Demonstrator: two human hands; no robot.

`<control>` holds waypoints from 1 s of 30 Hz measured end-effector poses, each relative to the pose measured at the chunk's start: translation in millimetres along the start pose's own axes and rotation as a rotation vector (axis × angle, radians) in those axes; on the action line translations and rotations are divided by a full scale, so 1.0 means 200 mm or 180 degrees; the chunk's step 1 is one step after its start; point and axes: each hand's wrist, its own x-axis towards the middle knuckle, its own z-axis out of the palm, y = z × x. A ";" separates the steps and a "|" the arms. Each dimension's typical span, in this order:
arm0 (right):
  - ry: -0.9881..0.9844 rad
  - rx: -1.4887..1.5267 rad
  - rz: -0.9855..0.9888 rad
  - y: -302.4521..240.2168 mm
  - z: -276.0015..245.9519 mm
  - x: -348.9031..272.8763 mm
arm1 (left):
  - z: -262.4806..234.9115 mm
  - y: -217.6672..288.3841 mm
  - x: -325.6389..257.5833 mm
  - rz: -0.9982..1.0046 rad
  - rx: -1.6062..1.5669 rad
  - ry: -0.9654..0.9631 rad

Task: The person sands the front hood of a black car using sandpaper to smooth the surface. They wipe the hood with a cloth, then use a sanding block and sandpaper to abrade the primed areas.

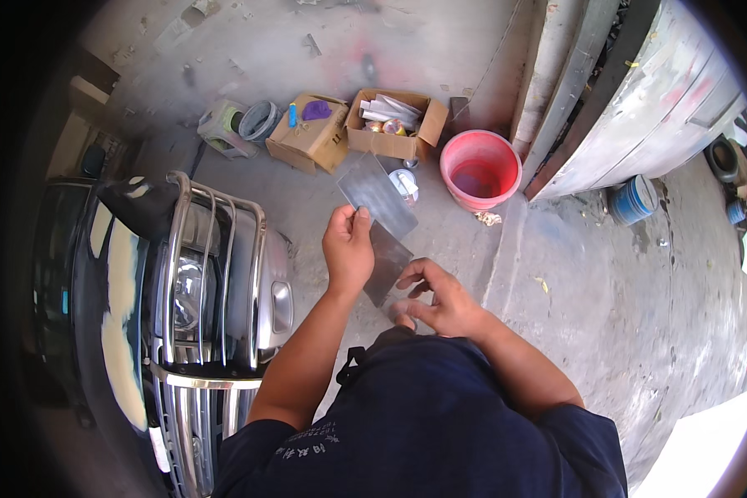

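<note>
My left hand [348, 248] pinches a long grey sheet of sandpaper [379, 197] by its middle, thumb on top, holding it up in front of my chest. The sheet's lower end [387, 267] bends down toward my right hand [437, 297], whose fingers curl around and touch that bottom edge. Both hands hang over the concrete floor beside the front of a black vehicle.
A chrome bull bar [212, 274] on the black vehicle stands at my left. Ahead on the floor sit two open cardboard boxes [311, 133] [393, 123], a red bucket [480, 168], a small white tin [404, 183] and a grey roll [260, 121]. A metal panel [639, 108] leans at right.
</note>
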 end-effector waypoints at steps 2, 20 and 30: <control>0.0101 -0.0167 -0.0020 -0.11 0.05 0.02 | 0.04 -0.01 -0.03 0.0066 -0.0102 0.0025; 0.0460 0.1142 0.0314 -0.09 -0.05 -0.01 | -0.24 0.14 -0.01 -0.1358 -0.4108 -0.1925; 0.0214 0.0703 -0.0077 -0.09 0.04 0.02 | -0.15 0.18 -0.12 -0.0854 -0.2699 -0.1682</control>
